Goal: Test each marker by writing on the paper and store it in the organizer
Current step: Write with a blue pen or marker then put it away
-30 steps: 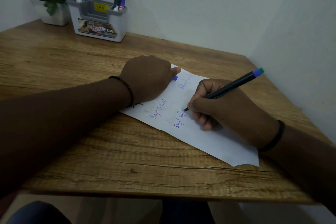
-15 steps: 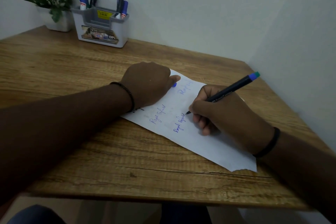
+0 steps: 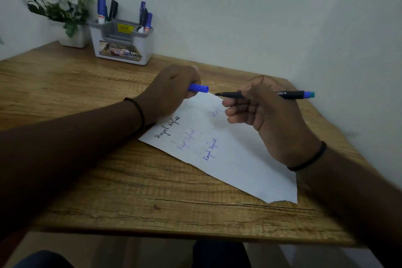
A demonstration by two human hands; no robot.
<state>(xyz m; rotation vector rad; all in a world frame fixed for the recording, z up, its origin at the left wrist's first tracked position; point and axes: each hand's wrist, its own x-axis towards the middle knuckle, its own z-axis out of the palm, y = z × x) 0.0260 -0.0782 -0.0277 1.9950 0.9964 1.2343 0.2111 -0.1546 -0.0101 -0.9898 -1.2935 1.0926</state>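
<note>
The desk (image 3: 108, 180) carries everything here, and nearest the viewer on it lies one sheet of paper (image 3: 250, 159), set at a slant, probably so the writing hand can run along it comfortably. It bears four lines of test writing: one black, two clear blue, and a fainter blue one farther up, partly under the right hand.

Above the paper's far end the two hands face each other. The right hand (image 3: 272, 115) has its fingers (image 3: 237, 113) curled round one black marker (image 3: 261, 94), the task's thing in hand, held level with its tip aimed left. The left hand (image 3: 171, 93) grips one blue cap (image 3: 198, 88), its open mouth turned toward that tip, just apart from it. That alignment reads as capping: the test looks done for this marker, and it needs closing before storage so it does not dry out or stain.

Farther back, against the wall, stands one grey organizer (image 3: 124, 50), its side pockets holding markers upright, presumably the ones already tested. I count two in the left pocket and about three in the right, though that cluster is too blurred to be sure. Beside it sits one pot of white flowers (image 3: 56, 4).
</note>
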